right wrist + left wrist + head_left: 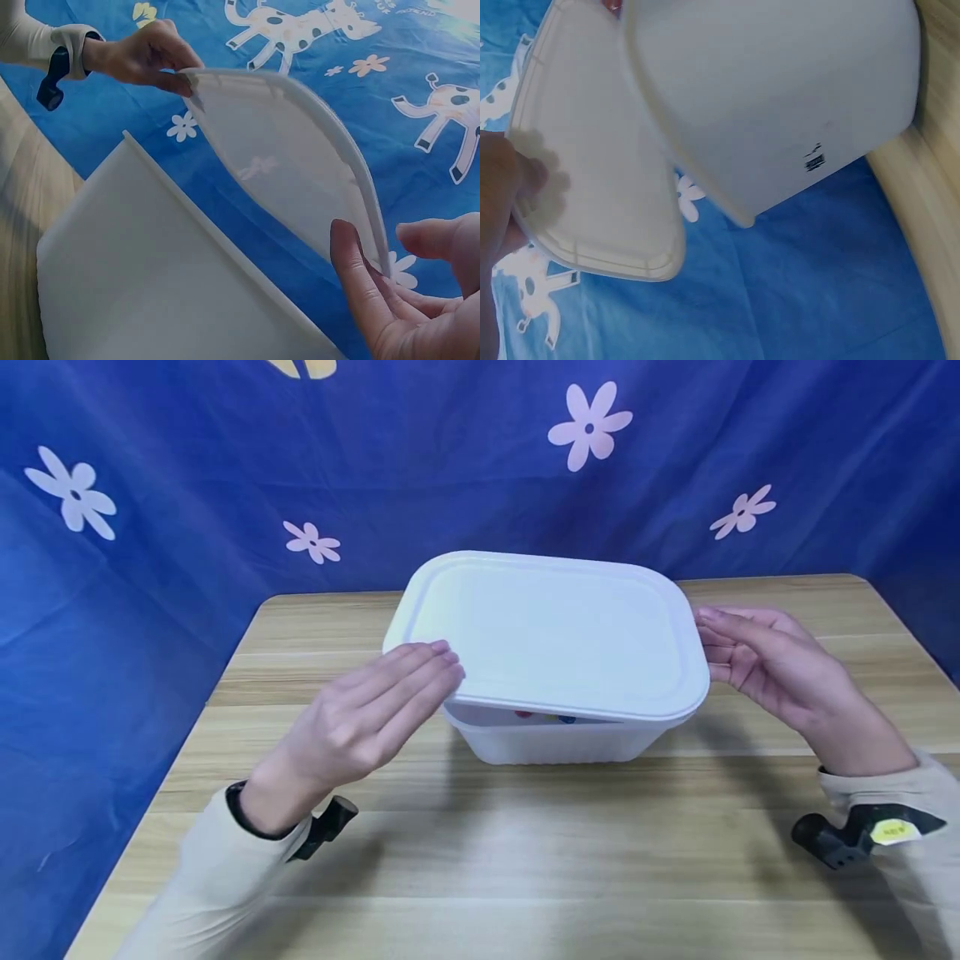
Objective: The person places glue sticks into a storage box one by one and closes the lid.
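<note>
A white rectangular lid (551,631) hangs tilted above a white plastic box (558,745), with a gap along the near side. My left hand (360,718) pinches the lid's near left corner, fingers on top; the left wrist view shows the thumb against the lid's underside (592,150). At the lid's right end is my right hand (776,668). In the right wrist view its fingers (352,262) touch the lid's edge, while the thumb stands apart from it. Small red and blue things (567,719) show inside the box, mostly hidden by the lid.
The box stands on a wood-grain table (570,877) near its back edge. A blue cloth (450,468) with white flowers hangs behind and at the left. Both wrists carry black camera mounts (840,839).
</note>
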`<action>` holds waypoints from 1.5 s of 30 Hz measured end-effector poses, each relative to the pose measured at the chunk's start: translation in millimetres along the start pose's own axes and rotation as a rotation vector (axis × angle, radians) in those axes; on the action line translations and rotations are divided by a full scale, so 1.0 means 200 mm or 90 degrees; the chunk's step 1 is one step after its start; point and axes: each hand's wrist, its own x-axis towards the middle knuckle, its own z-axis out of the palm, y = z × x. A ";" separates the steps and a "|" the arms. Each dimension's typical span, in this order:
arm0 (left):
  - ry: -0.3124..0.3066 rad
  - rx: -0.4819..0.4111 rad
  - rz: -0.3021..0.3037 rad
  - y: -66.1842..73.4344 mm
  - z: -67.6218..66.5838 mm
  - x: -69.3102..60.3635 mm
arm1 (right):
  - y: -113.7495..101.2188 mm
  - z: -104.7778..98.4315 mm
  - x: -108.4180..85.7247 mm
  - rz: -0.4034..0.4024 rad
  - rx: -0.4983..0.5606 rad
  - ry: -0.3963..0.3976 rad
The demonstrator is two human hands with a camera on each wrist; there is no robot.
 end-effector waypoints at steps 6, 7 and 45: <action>0.009 -0.086 -0.146 0.00 0.03 -0.02 | 0.02 0.00 0.00 0.009 0.001 0.013; 0.014 -0.115 -0.211 -0.01 0.03 -0.03 | 0.02 0.00 0.00 0.007 0.005 0.014; -0.261 -0.865 -1.063 -0.26 0.14 -0.20 | -0.02 -0.01 0.09 0.067 -0.559 0.222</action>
